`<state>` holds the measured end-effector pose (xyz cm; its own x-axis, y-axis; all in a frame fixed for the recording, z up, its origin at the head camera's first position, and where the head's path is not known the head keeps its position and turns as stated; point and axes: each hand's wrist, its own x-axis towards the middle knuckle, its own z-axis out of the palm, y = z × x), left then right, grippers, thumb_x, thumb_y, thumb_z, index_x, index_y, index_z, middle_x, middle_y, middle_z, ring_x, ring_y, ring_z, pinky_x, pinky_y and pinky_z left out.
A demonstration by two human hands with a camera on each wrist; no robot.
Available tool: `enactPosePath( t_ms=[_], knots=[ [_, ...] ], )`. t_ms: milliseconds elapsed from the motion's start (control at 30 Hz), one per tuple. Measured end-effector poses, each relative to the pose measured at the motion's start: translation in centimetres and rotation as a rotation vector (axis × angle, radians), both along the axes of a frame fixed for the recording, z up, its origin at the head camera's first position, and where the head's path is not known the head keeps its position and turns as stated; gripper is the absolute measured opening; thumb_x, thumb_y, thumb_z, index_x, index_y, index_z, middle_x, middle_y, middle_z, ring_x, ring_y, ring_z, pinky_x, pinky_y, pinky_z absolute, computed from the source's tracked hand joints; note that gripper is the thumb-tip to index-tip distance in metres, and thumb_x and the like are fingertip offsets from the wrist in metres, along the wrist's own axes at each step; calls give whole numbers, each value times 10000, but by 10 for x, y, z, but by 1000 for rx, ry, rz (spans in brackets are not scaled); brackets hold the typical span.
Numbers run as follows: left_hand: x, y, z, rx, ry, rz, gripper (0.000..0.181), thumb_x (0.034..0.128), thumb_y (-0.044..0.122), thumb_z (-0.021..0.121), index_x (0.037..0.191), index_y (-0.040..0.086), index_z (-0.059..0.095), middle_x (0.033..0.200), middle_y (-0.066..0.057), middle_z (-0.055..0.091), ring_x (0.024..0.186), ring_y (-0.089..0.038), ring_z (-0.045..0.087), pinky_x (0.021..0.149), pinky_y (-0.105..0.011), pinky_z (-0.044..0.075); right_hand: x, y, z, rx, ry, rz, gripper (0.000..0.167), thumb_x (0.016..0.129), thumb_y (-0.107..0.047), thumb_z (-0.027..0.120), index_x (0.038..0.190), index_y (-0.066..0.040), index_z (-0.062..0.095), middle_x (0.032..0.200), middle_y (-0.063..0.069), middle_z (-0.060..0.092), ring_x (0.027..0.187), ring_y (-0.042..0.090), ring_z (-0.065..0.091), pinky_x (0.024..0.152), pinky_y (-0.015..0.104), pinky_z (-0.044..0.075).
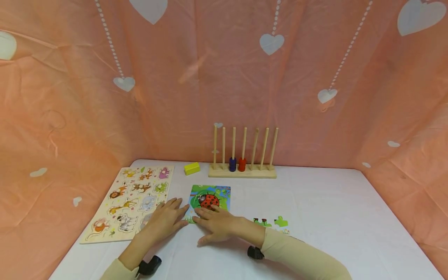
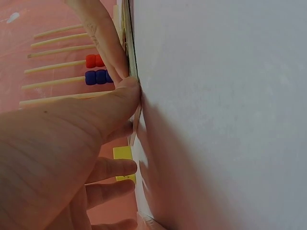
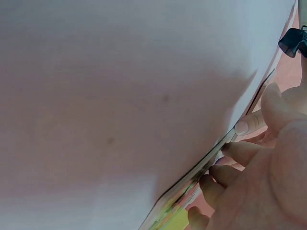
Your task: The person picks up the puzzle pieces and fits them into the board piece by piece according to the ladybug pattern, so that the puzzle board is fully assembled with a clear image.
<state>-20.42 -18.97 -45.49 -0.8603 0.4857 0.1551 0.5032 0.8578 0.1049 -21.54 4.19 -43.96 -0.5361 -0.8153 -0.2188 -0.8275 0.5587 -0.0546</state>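
Note:
A ladybug picture puzzle [image 1: 210, 200] lies flat on the white table in the head view. My right hand [image 1: 217, 224] rests over its lower part with fingers spread, covering some of the picture. Beside its left edge is my left hand [image 1: 163, 221], fingers extended and thumb near the puzzle's lower left corner. In the left wrist view, the left thumb [image 2: 122, 96] meets the thin edge of a board. From the right wrist, the right fingers [image 3: 225, 175] lie along the puzzle's edge [image 3: 180, 191]. Neither hand curls round anything.
Loose green puzzle pieces [image 1: 281, 221] lie right of the right forearm. A wooden animal board [image 1: 117, 223] sits at the left, partly under the left hand. Behind stand a yellow block [image 1: 191, 168] and a peg rack [image 1: 218, 173] with blue and red beads.

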Motion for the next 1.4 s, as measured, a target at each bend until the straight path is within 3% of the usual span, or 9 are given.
enactPosePath(
  t_ms=[500, 800, 933, 1100, 1167, 1267, 1333, 1400],
  knots=[
    [-2, 1, 0, -19, 2, 3, 492, 915, 359, 710, 1310, 70, 657, 1371, -250, 557, 1290, -438, 486, 1002, -692, 383, 5, -5, 1, 37, -13, -61, 857, 939, -682, 462, 1602, -192, 225, 1667, 32, 115, 1517, 190, 133, 1206, 487, 176],
    [-2, 2, 1, -11, 1, 0, 488, 913, 353, 711, 1298, 57, 663, 1356, -258, 566, 1277, -440, 496, 996, -690, 388, 6, -6, -1, 48, -29, -65, 969, 918, -706, 484, 1601, -92, 172, 1670, 58, 77, 1521, 184, 97, 1218, 383, 140],
    [-1, 1, 0, -6, 0, 7, 488, 912, 353, 712, 1299, 60, 662, 1358, -258, 563, 1279, -441, 493, 998, -692, 385, 2, -3, 1, -12, -97, -59, 940, 937, -671, 497, 1594, -74, 189, 1667, 71, 88, 1522, 194, 96, 1219, 402, 134],
    [0, 0, 0, 4, -11, 7, 495, 909, 352, 716, 1304, 58, 658, 1362, -266, 557, 1282, -452, 490, 1003, -698, 377, -12, 11, 4, -183, -200, -50, 837, 986, -511, 558, 1583, -39, 211, 1662, 97, 111, 1522, 217, 101, 1211, 496, 143],
    [0, 0, 0, 4, -16, 5, 495, 910, 351, 716, 1305, 59, 658, 1364, -267, 555, 1283, -454, 489, 1005, -697, 375, -17, 22, 6, -251, -200, -59, 797, 978, -426, 618, 1567, -25, 262, 1643, 113, 199, 1514, 248, 159, 1197, 545, 159],
    [0, 0, 0, 6, -18, 6, 490, 909, 346, 718, 1304, 62, 660, 1365, -263, 557, 1286, -449, 486, 1008, -695, 374, -22, 44, 8, -327, -156, -68, 664, 923, -291, 726, 1471, -22, 465, 1497, 108, 478, 1415, 270, 382, 1162, 595, 225],
    [-1, 0, 0, 9, -20, 8, 487, 909, 342, 718, 1304, 62, 660, 1367, -261, 556, 1289, -447, 484, 1010, -695, 371, -24, 62, 6, -360, -126, -75, 563, 868, -230, 779, 1366, -47, 588, 1326, 79, 607, 1281, 243, 499, 1135, 564, 296],
    [-1, 0, 0, 16, -26, 9, 486, 909, 339, 719, 1304, 62, 660, 1370, -262, 553, 1292, -450, 480, 1014, -698, 364, -26, 82, 4, -384, -130, -89, 497, 824, -174, 808, 1278, -52, 648, 1189, 59, 638, 1144, 196, 547, 1080, 487, 380]
  ],
)
